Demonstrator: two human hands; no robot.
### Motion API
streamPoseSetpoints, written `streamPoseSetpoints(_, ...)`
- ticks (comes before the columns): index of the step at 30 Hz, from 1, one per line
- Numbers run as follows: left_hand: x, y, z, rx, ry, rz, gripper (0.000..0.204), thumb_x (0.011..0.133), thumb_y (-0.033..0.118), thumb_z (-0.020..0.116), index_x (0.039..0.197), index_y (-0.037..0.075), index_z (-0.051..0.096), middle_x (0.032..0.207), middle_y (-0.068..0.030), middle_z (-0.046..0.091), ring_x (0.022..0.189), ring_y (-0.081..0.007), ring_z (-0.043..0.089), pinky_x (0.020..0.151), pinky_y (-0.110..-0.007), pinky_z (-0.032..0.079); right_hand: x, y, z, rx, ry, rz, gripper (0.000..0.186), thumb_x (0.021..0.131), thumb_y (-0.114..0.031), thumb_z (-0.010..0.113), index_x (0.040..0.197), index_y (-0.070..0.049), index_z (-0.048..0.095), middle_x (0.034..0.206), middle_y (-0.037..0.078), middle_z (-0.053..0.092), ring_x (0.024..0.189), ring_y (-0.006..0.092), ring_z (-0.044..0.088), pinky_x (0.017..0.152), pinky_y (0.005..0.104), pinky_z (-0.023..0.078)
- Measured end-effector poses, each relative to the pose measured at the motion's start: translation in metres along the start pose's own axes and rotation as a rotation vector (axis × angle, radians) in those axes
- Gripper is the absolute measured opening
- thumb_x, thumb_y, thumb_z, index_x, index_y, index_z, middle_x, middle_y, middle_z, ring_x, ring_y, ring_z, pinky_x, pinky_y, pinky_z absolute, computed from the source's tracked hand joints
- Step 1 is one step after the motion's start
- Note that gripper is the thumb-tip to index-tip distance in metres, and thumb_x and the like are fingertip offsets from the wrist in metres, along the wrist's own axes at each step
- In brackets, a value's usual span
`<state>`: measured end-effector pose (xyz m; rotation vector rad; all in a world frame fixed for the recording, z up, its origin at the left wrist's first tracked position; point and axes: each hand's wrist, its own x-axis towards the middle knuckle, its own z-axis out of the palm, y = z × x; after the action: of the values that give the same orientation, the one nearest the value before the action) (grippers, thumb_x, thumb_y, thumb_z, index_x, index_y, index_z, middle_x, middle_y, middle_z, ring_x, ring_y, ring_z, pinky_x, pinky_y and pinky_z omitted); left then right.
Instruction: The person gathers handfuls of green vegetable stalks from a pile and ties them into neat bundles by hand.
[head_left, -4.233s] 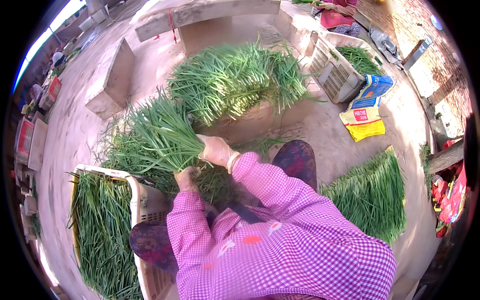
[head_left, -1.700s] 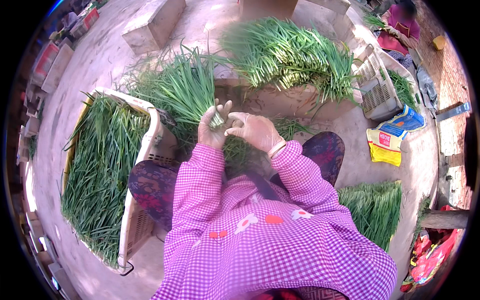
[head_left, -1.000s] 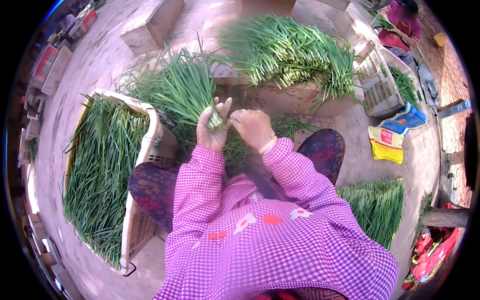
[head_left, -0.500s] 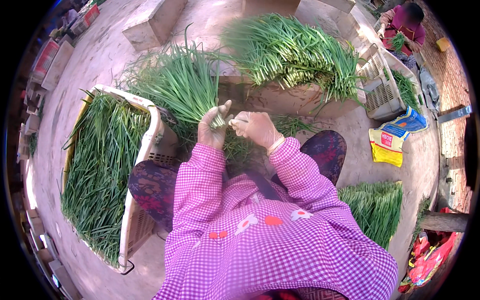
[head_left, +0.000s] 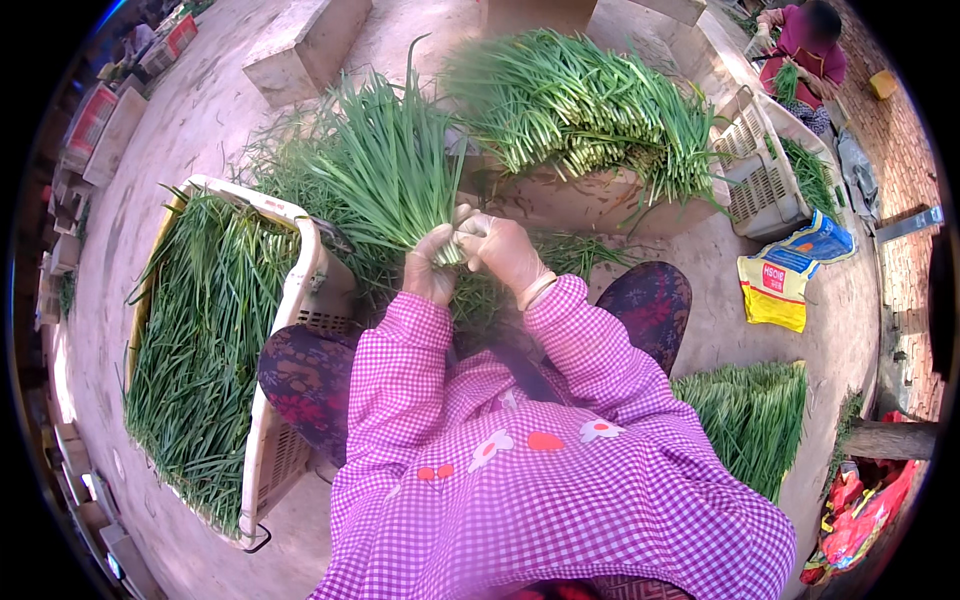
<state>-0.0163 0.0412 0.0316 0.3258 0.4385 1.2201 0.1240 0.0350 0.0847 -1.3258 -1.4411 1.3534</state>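
A fanned bunch of garlic chives (head_left: pixel 395 175) stands in front of me, its pale cut ends toward me. My left hand (head_left: pixel 430 265), in a pale thin glove, is closed around the stems near those ends. My right hand (head_left: pixel 505 252), gloved alike, is up against the right side of the stems. Its fingers are bent and pressed together; what they pinch, if anything, is hidden. Loose chive leaves (head_left: pixel 290 170) lie heaped behind and left of the bunch. A large pile of chives (head_left: pixel 590 110) rests on a low block (head_left: pixel 560 200) beyond my hands.
At my left stands a cream plastic crate (head_left: pixel 305 265) full of chives. Another chive stack (head_left: pixel 745 415) lies at my right. A yellow-and-blue bag (head_left: pixel 780 285) is on the floor, near a second crate (head_left: pixel 750 165). A person (head_left: pixel 805 55) handles chives at the far right.
My right hand has moved left against the stems, its fingers turned upward. The left hand and the bunch have shifted slightly right, and the bunch stands a bit more upright.
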Motion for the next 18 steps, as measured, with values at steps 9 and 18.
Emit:
streamPoseSetpoints(9, -0.005, 0.008, 0.017, 0.169, 0.133, 0.096, 0.038, 0.084, 0.004, 0.058, 0.119, -0.01, 0.053, 0.12, -0.0193, 0.061, 0.109, -0.0296, 0.062, 0.087, -0.038, 0.056, -0.008, -0.001, -0.039, -0.5, 0.286, -0.122, 0.018, 0.082, -0.025, 0.063, 0.083, -0.007, 0.063, 0.074, 0.011, 0.067, 0.072, 0.0318, 0.065, 0.067, 0.0401, 0.051)
streamPoseSetpoints(18, -0.005, 0.019, 0.024, 0.65, 0.468, 0.286, 0.049, 0.074, -0.002, 0.071, 0.119, 0.0, 0.052, 0.094, -0.0137, 0.07, 0.07, -0.0175, 0.067, 0.055, -0.028, 0.054, -0.002, 0.017, -0.067, -0.606, -0.045, -0.031, 0.074, 0.088, -0.04, 0.063, 0.141, 0.003, 0.034, 0.135, 0.025, 0.049, 0.113, 0.0272, 0.06, 0.094, 0.0383, 0.046)
